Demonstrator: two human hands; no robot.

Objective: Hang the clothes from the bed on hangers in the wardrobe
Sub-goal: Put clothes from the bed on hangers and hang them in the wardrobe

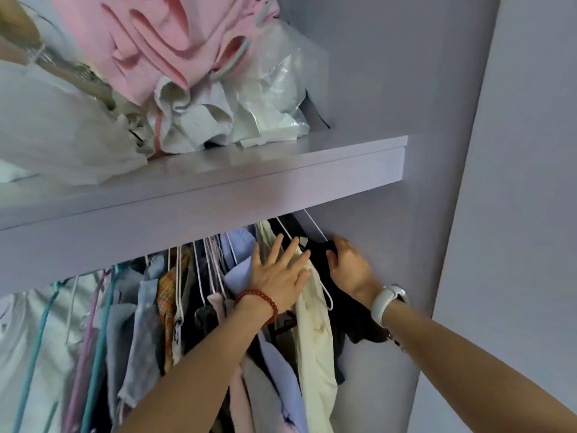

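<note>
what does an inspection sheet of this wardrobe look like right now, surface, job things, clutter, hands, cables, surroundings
surface: lilac shelf above the hanging row.
job's things: black garment at the far right by the wall; cream garment beside it; white hangers under the shelf.
clutter: pink clothes, plastic bags piled on the shelf.
grippers: left hand flat, pressing the cream garment aside; right hand grips the black garment's top.
cables: nothing seen.
surroundings: lilac side wall.

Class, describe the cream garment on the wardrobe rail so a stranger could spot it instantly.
Look below the lilac shelf at the hanging clothes. Near the right end, under the left hand wearing a red bead bracelet, hangs the cream garment: the only pale yellowish piece, beside black clothing.
</note>
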